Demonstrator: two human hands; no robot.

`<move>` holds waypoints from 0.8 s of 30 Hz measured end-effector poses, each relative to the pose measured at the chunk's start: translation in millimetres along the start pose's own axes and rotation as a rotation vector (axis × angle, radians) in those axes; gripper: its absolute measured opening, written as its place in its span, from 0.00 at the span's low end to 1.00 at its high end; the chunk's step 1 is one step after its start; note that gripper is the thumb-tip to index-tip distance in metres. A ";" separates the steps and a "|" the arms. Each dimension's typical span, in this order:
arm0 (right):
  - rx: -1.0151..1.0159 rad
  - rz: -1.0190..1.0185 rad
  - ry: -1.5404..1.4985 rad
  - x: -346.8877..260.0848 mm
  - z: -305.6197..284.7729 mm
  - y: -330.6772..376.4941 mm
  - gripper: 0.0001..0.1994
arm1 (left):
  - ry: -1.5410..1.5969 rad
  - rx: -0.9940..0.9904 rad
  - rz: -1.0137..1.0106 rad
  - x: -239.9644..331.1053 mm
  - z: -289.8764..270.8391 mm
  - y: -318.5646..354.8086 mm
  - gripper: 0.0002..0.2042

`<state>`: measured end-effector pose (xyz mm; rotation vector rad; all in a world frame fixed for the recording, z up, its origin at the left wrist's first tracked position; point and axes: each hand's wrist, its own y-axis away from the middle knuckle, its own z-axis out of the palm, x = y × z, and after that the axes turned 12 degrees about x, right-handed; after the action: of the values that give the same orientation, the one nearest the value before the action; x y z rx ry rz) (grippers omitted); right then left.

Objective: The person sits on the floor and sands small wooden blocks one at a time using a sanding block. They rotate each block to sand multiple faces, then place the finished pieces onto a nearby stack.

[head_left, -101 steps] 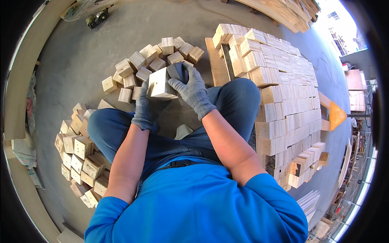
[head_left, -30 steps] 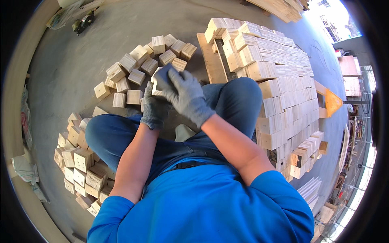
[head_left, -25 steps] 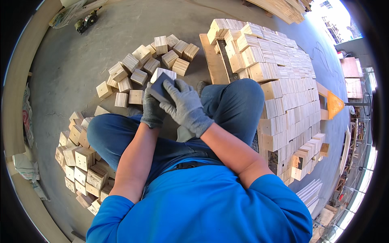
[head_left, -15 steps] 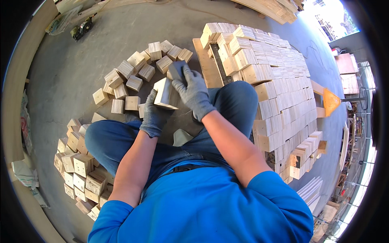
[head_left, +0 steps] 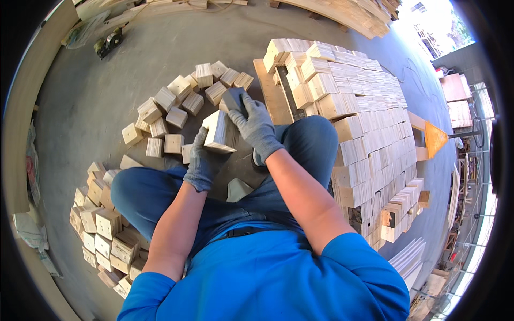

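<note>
My left hand (head_left: 200, 165), in a grey knitted glove, grips a pale laminated wooden block (head_left: 218, 130) by its near left side, tilted above the floor between my knees. In my gloved right hand (head_left: 256, 125) is a dark grey sanding block (head_left: 233, 100), its fingers wrapped over the right side. It rests at the wooden block's far upper edge; whether it presses on the face there is hidden. Just beyond both hands, several similar loose wooden blocks (head_left: 176, 117) lie scattered on the floor.
On my right, wooden blocks (head_left: 369, 128) are stacked in tight rows on a pallet (head_left: 272, 96). A heap of blocks (head_left: 107, 224) sits by my left knee. An orange-yellow triangular part (head_left: 436, 137) juts out beyond the stack. A power tool (head_left: 108, 43) lies far left.
The whole view has shifted slightly, so the surroundings sit a little lower. Both hands keep their holds, and the sanding block stays at the wooden block's far edge.
</note>
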<state>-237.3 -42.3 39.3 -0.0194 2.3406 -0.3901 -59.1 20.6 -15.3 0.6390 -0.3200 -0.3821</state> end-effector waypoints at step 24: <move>-0.048 -0.410 -0.101 -59.7 -10.4 63.4 0.35 | 0.011 -0.208 0.101 28.3 -33.5 -13.5 0.31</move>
<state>-195.2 28.7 69.0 -0.5360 2.2390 -0.5182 -23.9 15.5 -44.3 0.4195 -0.2969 -0.3098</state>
